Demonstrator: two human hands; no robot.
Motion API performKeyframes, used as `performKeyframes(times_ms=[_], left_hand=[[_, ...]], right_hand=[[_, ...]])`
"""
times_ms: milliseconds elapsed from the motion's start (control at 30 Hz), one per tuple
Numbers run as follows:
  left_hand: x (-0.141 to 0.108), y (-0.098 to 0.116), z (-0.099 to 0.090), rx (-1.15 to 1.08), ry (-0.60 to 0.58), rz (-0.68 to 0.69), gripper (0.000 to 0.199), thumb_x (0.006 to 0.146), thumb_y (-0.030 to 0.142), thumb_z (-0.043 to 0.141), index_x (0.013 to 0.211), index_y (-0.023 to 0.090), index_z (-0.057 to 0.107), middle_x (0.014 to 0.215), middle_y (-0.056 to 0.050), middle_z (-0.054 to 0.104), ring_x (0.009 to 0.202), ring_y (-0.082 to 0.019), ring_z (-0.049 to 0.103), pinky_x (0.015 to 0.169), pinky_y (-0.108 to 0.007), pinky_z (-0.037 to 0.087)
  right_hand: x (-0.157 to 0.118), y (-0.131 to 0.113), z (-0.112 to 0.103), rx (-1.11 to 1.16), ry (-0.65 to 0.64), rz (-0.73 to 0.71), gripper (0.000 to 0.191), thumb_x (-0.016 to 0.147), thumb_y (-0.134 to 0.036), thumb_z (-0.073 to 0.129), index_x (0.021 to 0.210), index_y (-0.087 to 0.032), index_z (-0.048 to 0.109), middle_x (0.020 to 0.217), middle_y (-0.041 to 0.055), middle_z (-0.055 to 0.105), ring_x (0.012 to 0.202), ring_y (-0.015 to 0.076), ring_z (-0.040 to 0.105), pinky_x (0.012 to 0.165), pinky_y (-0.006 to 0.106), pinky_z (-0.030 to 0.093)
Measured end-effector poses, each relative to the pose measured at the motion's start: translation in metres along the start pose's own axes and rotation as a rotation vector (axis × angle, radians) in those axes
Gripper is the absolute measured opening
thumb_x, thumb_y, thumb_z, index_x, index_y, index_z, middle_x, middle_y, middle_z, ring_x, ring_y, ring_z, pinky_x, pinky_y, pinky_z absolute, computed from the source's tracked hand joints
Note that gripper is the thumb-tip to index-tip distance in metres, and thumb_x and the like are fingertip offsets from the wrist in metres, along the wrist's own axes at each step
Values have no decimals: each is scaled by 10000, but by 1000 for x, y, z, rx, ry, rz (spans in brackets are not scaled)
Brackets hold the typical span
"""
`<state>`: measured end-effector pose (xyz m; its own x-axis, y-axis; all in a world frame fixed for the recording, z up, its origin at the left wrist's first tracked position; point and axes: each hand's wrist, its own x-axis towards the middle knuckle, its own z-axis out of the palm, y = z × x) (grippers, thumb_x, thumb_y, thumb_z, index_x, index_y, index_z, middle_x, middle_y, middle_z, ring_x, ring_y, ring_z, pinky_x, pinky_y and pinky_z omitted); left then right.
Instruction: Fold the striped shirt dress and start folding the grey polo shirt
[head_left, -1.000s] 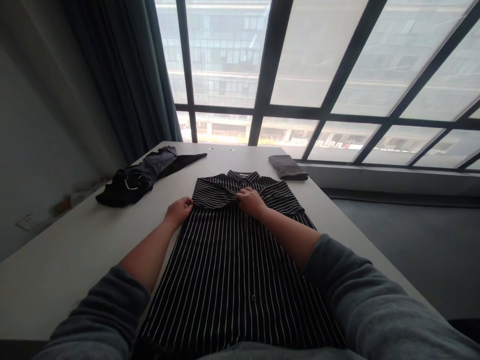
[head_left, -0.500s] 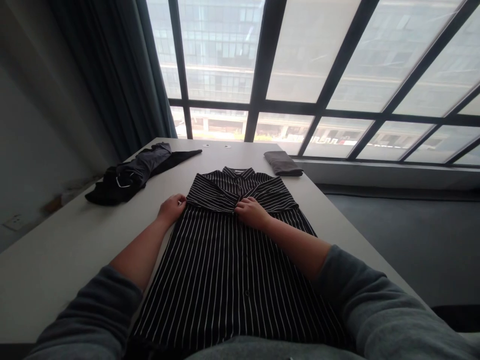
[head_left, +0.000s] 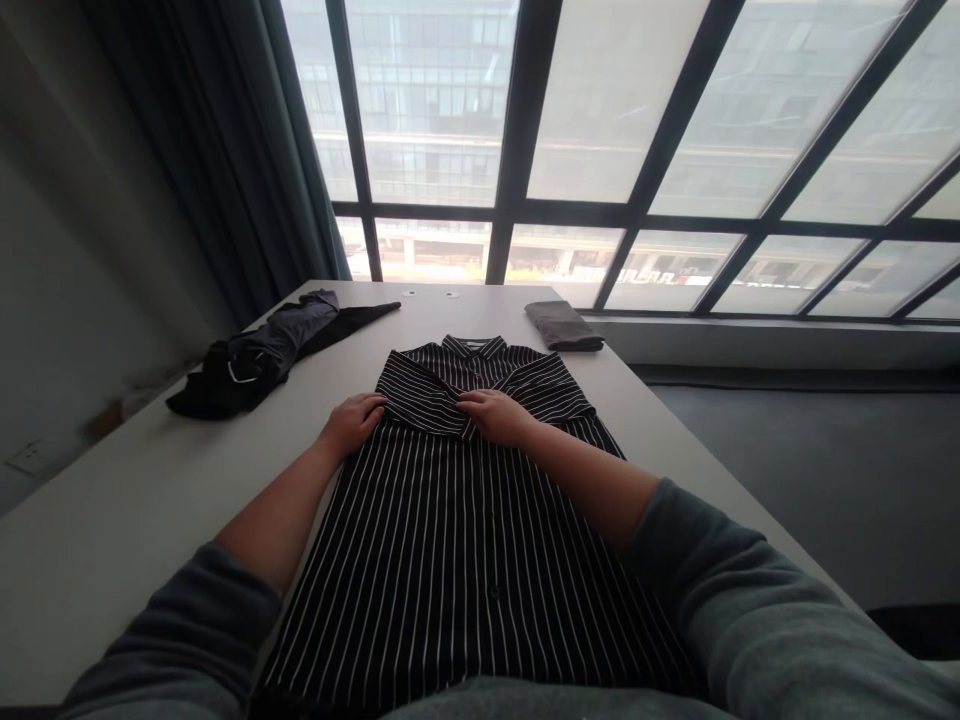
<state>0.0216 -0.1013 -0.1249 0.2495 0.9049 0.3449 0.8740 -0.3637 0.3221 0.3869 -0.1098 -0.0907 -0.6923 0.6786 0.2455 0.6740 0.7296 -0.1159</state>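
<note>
Having flattened, left hand [head_left: 355, 422] and right hand [head_left: 495, 416] touch the striped cloth shirt [head_left: 450, 540], each grip unclenched.

The single view comes from a camera worn on the person's head, facing forward and down along the long white rectangular worktop [head_left: 172, 500] toward the dark-framed glass window [head_left: 585, 110] beyond. The black shirt with white stripes [head_left: 457, 560] runs from the frame's bottom edge to mid-picture (wide, and close at the near end).
</note>
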Motion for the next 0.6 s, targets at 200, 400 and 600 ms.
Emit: performKeyframes(times_ms=[200,400,600], left_hand=[[-1,-7,6,47,-80,37,452,1014,464,455,1320,271,727,1492,-49,642,1416,-247,555,1232,-409,399],[-5,-2,0,64,-63,50,393,1015,446,475,1231,269,751,1401,-51,687,1323,-245,610,1177,-386,442],[-8,7,-8,196,2,-19,290,991,411,550,1119,274,771,1205,-68,747,1148,-285,672,1065,-411,492]], right_hand=[[43,-2,17,51,-227,22,646,1103,-495,410,1675,-202,347,1731,123,303,1613,340,239,1305,578,180],[41,15,41,68,-270,148,717,1106,-575,340,1709,-201,234,1767,128,136,1641,302,122,1324,493,112],[34,19,49,47,-206,126,689,1106,-570,344,1696,-220,288,1766,122,176,1638,306,146,1321,500,114]])
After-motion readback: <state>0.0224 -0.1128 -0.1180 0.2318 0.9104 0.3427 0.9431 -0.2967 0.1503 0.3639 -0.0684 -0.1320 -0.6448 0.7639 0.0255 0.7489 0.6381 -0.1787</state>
